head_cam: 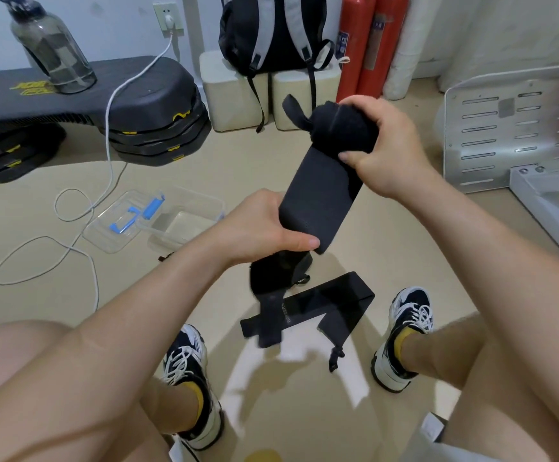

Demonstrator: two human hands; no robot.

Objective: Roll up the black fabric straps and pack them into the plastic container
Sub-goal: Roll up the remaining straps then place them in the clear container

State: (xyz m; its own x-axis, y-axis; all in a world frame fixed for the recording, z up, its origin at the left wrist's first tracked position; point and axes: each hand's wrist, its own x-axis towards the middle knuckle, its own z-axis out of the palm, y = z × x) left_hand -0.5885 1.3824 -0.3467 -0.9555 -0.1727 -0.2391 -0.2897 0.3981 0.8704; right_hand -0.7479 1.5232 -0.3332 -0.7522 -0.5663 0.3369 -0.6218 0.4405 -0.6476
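A black fabric strap (321, 195) stretches taut between my two hands above the floor. My right hand (388, 151) grips its rolled-up end, a thick black bundle with a loop sticking out at the upper left. My left hand (264, 225) pinches the flat lower part of the same strap, whose tail hangs down. Another black strap (321, 305) lies unrolled on the floor between my shoes. The clear plastic container (184, 221) sits on the floor to the left, with its lid (121, 225) with blue clips beside it.
A white cable (104, 155) loops over the floor on the left. Black step platforms (144, 105) carry a grey bottle (51, 51). A backpack (271, 31), red extinguishers (371, 45) and a white metal rack (511, 128) stand at the back and right.
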